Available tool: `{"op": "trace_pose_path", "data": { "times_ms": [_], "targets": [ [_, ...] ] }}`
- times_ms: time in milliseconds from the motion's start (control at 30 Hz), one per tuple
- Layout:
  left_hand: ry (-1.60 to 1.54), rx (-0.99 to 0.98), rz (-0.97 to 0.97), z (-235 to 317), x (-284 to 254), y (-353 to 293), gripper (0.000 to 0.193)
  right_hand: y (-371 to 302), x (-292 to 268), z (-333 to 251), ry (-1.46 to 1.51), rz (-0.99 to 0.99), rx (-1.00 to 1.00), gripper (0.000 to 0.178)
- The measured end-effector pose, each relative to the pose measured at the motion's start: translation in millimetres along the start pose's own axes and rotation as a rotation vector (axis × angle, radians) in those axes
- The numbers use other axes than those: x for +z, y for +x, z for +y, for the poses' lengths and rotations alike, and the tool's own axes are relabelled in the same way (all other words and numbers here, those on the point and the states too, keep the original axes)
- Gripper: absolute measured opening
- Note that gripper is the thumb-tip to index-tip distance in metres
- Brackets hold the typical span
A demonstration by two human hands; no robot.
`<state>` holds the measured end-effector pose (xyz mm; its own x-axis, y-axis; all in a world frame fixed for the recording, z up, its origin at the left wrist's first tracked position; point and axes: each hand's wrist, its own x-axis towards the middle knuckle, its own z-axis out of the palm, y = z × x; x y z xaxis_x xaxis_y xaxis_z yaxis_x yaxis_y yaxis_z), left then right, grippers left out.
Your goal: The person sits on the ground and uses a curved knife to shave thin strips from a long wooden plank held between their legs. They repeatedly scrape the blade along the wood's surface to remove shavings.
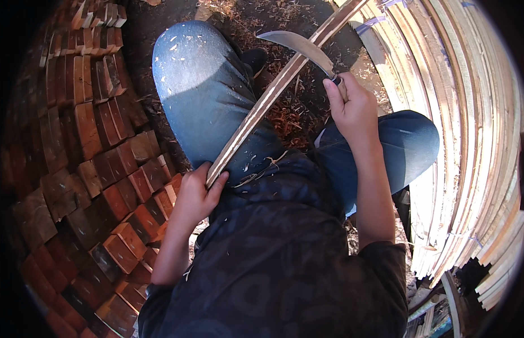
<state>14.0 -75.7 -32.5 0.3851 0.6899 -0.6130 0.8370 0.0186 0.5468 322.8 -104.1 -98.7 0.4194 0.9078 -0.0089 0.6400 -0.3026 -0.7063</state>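
A long, narrow strip of wood [256,115], brown with a pale stripe along it, runs slantwise across my lap from lower left to the top edge. Its near end is gripped by my left hand [199,191], closed beside my left thigh. In my right hand [355,107] is the handle of a curved sickle-like knife [298,44]; the fingers are wrapped round it. The metal blade points left and crosses the strip near its far part. Whether the edge touches the wood I cannot tell.
Stacked reddish-brown wood blocks [110,169] fill the left side. On the right stand bundles of long pale wood strips [442,112], tied with purplish bands. Shavings [287,121] cover the ground between my legs, and bits lie on my jeans [189,62].
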Motion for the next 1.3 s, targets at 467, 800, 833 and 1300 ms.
{"op": "trace_pose_path", "data": {
  "times_ms": [467, 800, 833, 1300],
  "targets": [
    [0.003, 0.011, 0.020, -2, 2, 2, 0.036, 6, -2, -1, -0.018, -0.066, -0.155, 0.037],
    [0.020, -0.033, -0.024, -1, -1, 5, 0.034, -8, 1, -18, -0.045, -0.106, -0.241, 0.041],
    [0.017, -0.027, -0.022, -1, -1, 4, 0.034, -4, -1, -17, -0.052, -0.101, -0.210, 0.041],
    [-0.002, -0.041, -0.026, -3, 0, 5, 0.034, 10, 0, 1, -0.022, -0.021, -0.071, 0.038]
  ]
}}
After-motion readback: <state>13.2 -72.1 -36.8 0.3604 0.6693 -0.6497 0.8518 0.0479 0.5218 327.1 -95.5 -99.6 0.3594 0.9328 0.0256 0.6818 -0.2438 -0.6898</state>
